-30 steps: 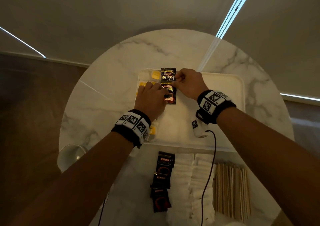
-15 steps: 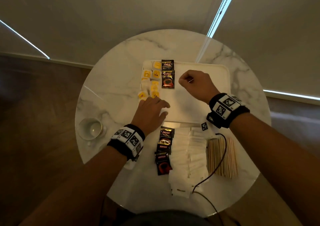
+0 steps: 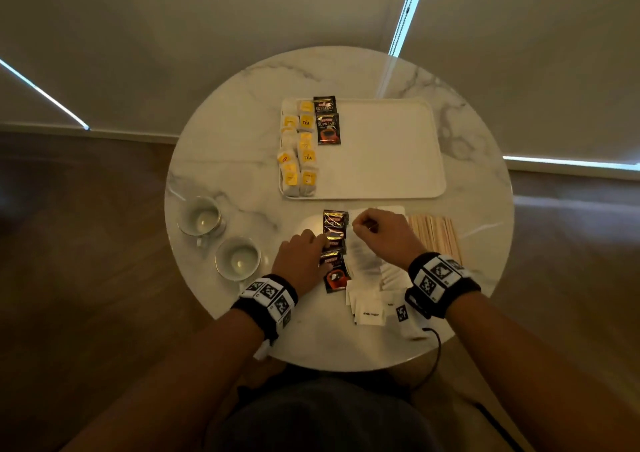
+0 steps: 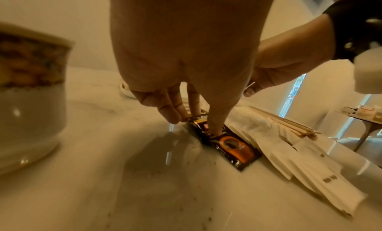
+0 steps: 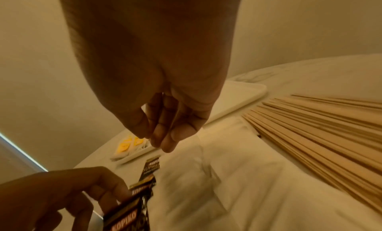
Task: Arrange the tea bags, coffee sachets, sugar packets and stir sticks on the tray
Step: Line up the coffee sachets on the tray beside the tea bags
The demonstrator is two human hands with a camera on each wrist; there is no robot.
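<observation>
**Hands at the loose coffee sachets, tray part filled**

The round marble table [image 3: 242, 161] carried a white tray [image 3: 388, 147] at its far side. Along the tray's left edge lay two columns of tea bags [image 3: 298, 147] with yellow tags, some reading "TEA", and beside them two black coffee sachets [image 3: 327, 124] marked "SUPREMO". Nearer the person, off the tray, sat a spread of white sugar packets [image 3: 369, 271], one printed "White Sugar", a fan of wooden stir sticks [image 3: 434, 238] to their right, and a short row of loose coffee sachets [image 3: 334, 240] labelled "KOPIKO". Two cups [image 3: 221, 240] stood to the left. The left hand [image 3: 300, 261] pinched a loose sachet, thumb on top, fingers at its edge. The right hand [image 3: 379, 235] hovered over the sugar packets, fingers curled together, holding nothing.
</observation>
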